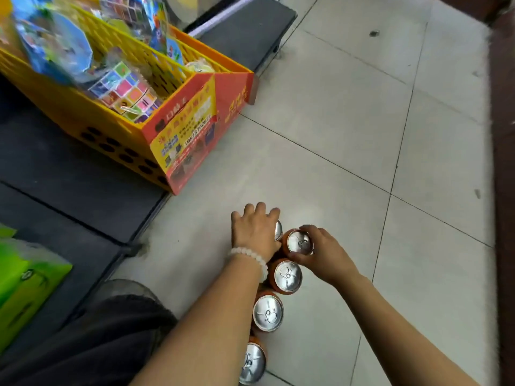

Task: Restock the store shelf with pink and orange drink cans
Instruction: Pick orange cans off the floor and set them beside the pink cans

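Note:
Several orange drink cans with silver tops stand upright in a row on the tiled floor, among them one at the middle [287, 275], one nearer me [267, 313] and one at the bottom edge [252, 363]. My left hand [255, 232], a white bead bracelet on its wrist, lies over the farthest can [278, 229] with its fingers curled round it; only a sliver of that can's top shows. My right hand [320, 253] grips the rim of the neighbouring orange can [298, 242] between thumb and fingers. No pink can is visible.
A yellow and orange display bin [178, 135] full of colourful toy packs sits on the dark low shelf base [69, 185] at left. Green packages [25, 277] lie at the lower left. Grey floor tiles [362, 121] stretch to the right, up to a dark brown edge.

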`<state>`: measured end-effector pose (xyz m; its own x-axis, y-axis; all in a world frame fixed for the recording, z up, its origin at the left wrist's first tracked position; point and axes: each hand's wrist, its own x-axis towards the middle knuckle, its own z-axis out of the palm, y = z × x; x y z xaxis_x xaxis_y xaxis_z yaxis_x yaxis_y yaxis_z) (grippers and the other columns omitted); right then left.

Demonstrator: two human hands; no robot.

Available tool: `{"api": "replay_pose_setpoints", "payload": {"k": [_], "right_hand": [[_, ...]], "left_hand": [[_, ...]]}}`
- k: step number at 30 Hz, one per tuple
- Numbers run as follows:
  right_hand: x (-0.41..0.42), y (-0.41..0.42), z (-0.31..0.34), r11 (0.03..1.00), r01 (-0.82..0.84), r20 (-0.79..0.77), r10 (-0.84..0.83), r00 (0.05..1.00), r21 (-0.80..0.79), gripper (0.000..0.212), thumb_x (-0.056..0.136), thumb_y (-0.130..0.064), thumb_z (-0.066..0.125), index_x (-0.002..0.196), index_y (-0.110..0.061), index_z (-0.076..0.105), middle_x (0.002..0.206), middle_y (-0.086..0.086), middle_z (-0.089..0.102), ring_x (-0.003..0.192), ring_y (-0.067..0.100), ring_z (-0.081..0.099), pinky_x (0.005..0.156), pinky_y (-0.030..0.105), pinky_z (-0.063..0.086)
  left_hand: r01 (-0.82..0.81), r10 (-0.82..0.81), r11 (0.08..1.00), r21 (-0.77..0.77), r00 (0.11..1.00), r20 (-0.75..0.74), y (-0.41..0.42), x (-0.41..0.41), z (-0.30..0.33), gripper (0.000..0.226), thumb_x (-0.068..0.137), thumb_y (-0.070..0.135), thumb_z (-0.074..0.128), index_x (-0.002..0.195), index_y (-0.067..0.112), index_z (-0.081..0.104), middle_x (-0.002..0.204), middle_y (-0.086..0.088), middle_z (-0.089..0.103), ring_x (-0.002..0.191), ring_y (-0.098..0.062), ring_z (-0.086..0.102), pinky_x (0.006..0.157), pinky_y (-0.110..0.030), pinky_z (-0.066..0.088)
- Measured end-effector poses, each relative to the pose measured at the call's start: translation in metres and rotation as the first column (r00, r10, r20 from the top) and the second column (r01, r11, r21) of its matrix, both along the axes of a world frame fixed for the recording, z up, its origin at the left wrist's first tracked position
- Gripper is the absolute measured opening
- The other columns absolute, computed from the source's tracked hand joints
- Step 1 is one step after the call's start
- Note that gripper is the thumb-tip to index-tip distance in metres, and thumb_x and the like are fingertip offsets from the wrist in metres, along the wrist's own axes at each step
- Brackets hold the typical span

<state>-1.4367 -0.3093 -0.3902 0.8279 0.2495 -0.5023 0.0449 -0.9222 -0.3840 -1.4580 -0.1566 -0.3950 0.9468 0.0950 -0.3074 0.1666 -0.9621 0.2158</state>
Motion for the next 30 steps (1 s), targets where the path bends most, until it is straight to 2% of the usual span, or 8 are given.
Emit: {"api": "replay_pose_setpoints", "payload": {"k": [4, 10, 14, 18, 20, 24, 27, 30], "right_hand": [[0.008, 0.005, -0.001, 1.0, -0.001, 0.054, 0.001, 0.999, 0.0, 0.062, 0.071, -0.035, 0.079, 0.123, -0.012, 0.056, 0.117, 0.006, 0.059, 0.105, 0.023, 0.057, 0.084, 0.028, 0.045], [0.009, 0.008, 0.001, 0.999, 0.032, 0.072, -0.033, 0.997, 0.026, 0.053, 0.067, -0.031, 0.081, 0.112, -0.01, 0.063, 0.111, 0.006, 0.064, 0.1, 0.023, 0.06, 0.084, 0.03, 0.049], [0.006, 0.008, 0.007, 0.995, 0.069, 0.082, -0.074, 0.994, 0.066, 0.046, 0.065, -0.03, 0.082, 0.104, -0.012, 0.068, 0.1, 0.003, 0.07, 0.092, 0.02, 0.063, 0.077, 0.027, 0.05], [0.002, 0.005, 0.028, 0.993, 0.075, 0.165, -0.089, 0.982, 0.092, 0.035, 0.061, -0.032, 0.081, 0.088, -0.012, 0.069, 0.083, 0.004, 0.069, 0.079, 0.023, 0.062, 0.069, 0.035, 0.053], [0.001, 0.005, 0.042, 0.994, 0.062, 0.202, -0.08, 0.976, 0.095, 0.04, 0.059, -0.034, 0.08, 0.092, -0.014, 0.069, 0.088, 0.003, 0.069, 0.084, 0.022, 0.062, 0.072, 0.037, 0.052], [0.001, 0.011, 0.08, 0.999, -0.034, 0.23, 0.025, 0.973, 0.037, 0.058, 0.057, -0.041, 0.08, 0.11, -0.028, 0.063, 0.105, -0.008, 0.062, 0.098, 0.016, 0.058, 0.073, 0.029, 0.045], [-0.005, 0.016, 0.114, 0.992, -0.127, 0.29, 0.117, 0.95, 0.015, 0.057, 0.059, -0.045, 0.077, 0.112, -0.032, 0.062, 0.107, -0.008, 0.063, 0.101, 0.016, 0.059, 0.073, 0.028, 0.045], [-0.014, 0.024, 0.151, 0.982, -0.181, 0.357, 0.149, 0.922, 0.056, 0.057, 0.058, -0.045, 0.076, 0.111, -0.031, 0.063, 0.105, -0.008, 0.066, 0.098, 0.017, 0.061, 0.073, 0.029, 0.048]], "left_hand": [[0.003, -0.005, 1.0, -0.026, 0.998, -0.059, 0.0, 0.011, -0.004, 0.05, 0.082, 0.033, 0.066, 0.128, 0.025, 0.048, 0.127, -0.003, 0.046, 0.119, -0.025, 0.044, 0.092, -0.039, 0.036], [-0.08, 0.077, 0.988, -0.132, 0.997, -0.029, 0.0, 0.007, -0.008, 0.049, 0.08, 0.025, 0.068, 0.126, 0.022, 0.053, 0.122, -0.002, 0.049, 0.113, -0.026, 0.048, 0.09, -0.036, 0.042], [-0.1, 0.094, 0.984, -0.149, 0.995, -0.041, -0.002, 0.005, -0.002, 0.047, 0.078, 0.026, 0.069, 0.123, 0.023, 0.057, 0.12, -0.003, 0.051, 0.111, -0.029, 0.051, 0.096, -0.04, 0.04], [-0.105, 0.104, 0.965, -0.241, 0.994, -0.019, 0.002, 0.01, 0.019, 0.047, 0.075, 0.024, 0.07, 0.12, 0.021, 0.059, 0.116, -0.004, 0.049, 0.107, -0.031, 0.055, 0.097, -0.045, 0.04], [-0.1, 0.102, 0.952, -0.288, 0.995, -0.008, 0.006, 0.011, 0.033, 0.05, 0.073, 0.023, 0.071, 0.122, 0.02, 0.058, 0.116, -0.005, 0.048, 0.104, -0.032, 0.057, 0.093, -0.043, 0.045], [-0.104, 0.121, 0.941, -0.321, 0.992, 0.035, 0.019, 0.005, 0.07, 0.056, 0.068, 0.028, 0.076, 0.12, 0.019, 0.058, 0.115, -0.007, 0.046, 0.098, -0.031, 0.058, 0.082, -0.038, 0.051], [-0.13, 0.173, 0.938, -0.321, 0.979, 0.109, 0.027, -0.011, 0.107, 0.056, 0.068, 0.028, 0.076, 0.12, 0.018, 0.059, 0.115, -0.007, 0.045, 0.098, -0.031, 0.057, 0.077, -0.036, 0.05], [-0.134, 0.205, 0.937, -0.324, 0.959, 0.194, 0.036, -0.035, 0.144, 0.056, 0.067, 0.03, 0.076, 0.12, 0.019, 0.059, 0.115, -0.007, 0.045, 0.106, -0.03, 0.053, 0.083, -0.036, 0.048]]}}
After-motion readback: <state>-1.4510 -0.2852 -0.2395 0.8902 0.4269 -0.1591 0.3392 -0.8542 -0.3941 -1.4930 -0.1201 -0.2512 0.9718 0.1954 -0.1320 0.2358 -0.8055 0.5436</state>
